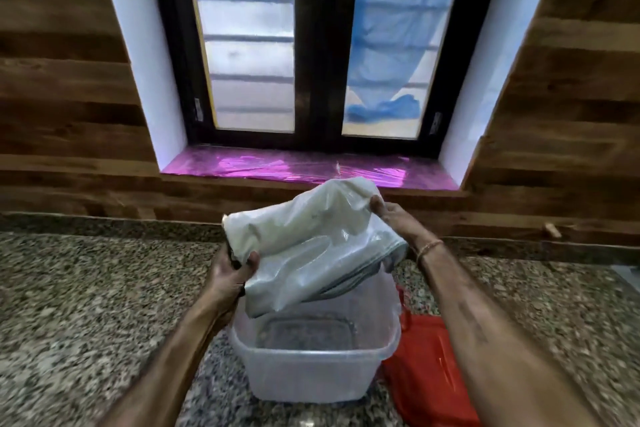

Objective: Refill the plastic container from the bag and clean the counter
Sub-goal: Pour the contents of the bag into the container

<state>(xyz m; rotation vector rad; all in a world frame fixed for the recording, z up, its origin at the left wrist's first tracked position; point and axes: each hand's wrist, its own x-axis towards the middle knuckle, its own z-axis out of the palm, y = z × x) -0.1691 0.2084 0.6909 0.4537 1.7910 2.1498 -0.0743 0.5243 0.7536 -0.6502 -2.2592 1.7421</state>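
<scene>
We are at the refill step: the bag (pixel 311 239) is held tilted above the container (pixel 311 378), which stands on the worktop (pixel 86 288) close to its front edge, and nothing shows as poured yet. The left grip (pixel 230 274) is clenched on the bag's lower left end, thumb on top of the film. The right grip (pixel 391 218) pinches the raised far right corner. The bag's pale contents (grain or powder, we cannot tell which) sit bunched in its upper part, while the slack clear film below hangs down past the container's far rim. The container is see-through and looks empty; we can make out its bare bottom. Next, we judge, the right grip must lift higher so the contents slide toward the low end, with that end kept inside the rim. If it strays outside, the spill lands on the worktop and adds to the cleaning. A red thing (pixel 426 367), a lid or a bag, lies against the container's right side.
</scene>
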